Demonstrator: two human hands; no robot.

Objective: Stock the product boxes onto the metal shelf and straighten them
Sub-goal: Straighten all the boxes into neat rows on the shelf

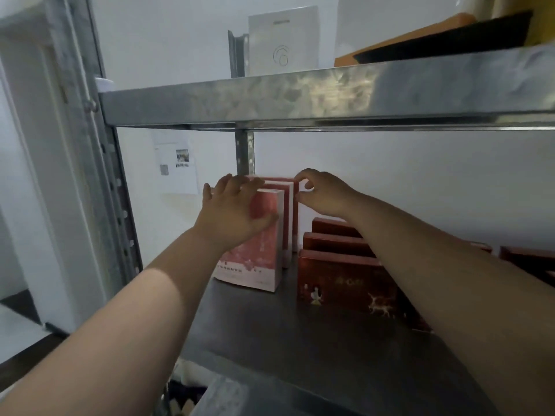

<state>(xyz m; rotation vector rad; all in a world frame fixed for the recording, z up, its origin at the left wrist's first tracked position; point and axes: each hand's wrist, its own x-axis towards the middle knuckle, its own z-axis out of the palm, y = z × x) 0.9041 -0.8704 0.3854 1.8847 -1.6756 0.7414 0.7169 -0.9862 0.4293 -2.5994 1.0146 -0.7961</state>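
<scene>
Two groups of boxes already stand on the metal shelf [300, 349]: dark red boxes [339, 283] at right, pink boxes [264, 235] at left. Left hand [237, 211] presses flat against the front pink one; right hand [324, 193] curls at the rear one's edge, grip unclear. Only straightening appears left.

Front of shelf deck [300, 340] open, free reach-in. Upper shelf beam [300, 97] caps headroom. Pink boxes [261, 265] block back left, dark red boxes [339, 283] just right; narrow gap between. Rear post [244, 151] behind the pink ones.
</scene>
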